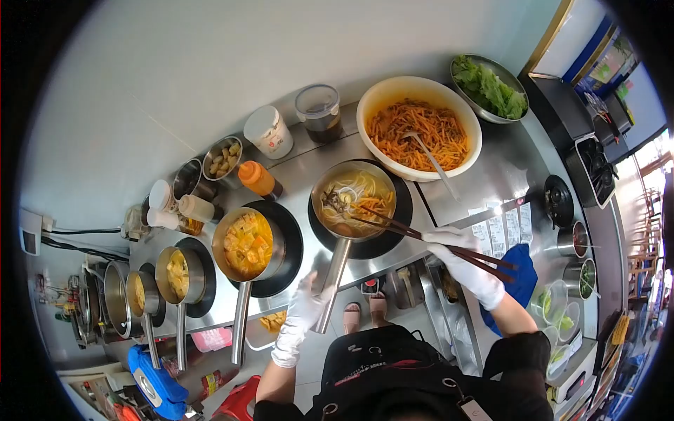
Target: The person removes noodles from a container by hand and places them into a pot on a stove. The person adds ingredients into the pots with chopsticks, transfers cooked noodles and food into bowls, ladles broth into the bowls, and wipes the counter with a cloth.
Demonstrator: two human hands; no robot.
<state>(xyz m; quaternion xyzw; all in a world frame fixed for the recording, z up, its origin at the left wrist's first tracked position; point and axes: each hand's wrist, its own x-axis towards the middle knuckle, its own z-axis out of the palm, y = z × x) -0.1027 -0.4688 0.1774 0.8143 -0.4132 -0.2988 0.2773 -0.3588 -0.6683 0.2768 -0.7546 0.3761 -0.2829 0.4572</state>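
Note:
My right hand (463,263), in a white glove, grips a pair of long dark chopsticks (484,258). Their tips reach into a saucepan (318,201) of noodle soup, at shredded orange vegetables on the noodles. Also in the soup are dark strips and a brown egg-like piece near the rim. At the long steel handle (337,270) of this saucepan is my gloved left hand (307,312), its fingers curled against the metal. The pan rests on a round black burner plate (402,221). A bowl of shredded orange vegetables (472,151) with a spoon stands behind it.
Left of the noodles, several saucepans (219,242) of yellow soup have handles jutting past the counter edge. Sauce bottles (257,178), tubs and a lidded container (319,112) line the wall. Lettuce (491,88), printed slips (497,231) and a blue cloth (516,284) are on the right.

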